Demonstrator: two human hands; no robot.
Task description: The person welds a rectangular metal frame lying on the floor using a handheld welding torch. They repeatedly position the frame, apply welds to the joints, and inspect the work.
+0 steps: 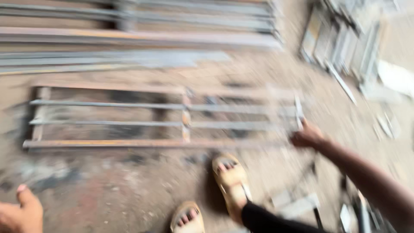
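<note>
Presently, centre frame: metal frame [159, 123] flat on the floor [108, 190]. Right hand [307, 137] closed on its right end; left hand [19, 212], lower left, loosely open, empty.

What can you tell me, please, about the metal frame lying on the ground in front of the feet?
The metal frame lies flat on the dusty ground, long side running left to right. It looks like rusty steel: two long outer rails, two thinner bars between them, and short uprights at the left end and middle. The picture is blurred, so details are unclear. The right hand reaches its right end, apparently touching it there.
</note>
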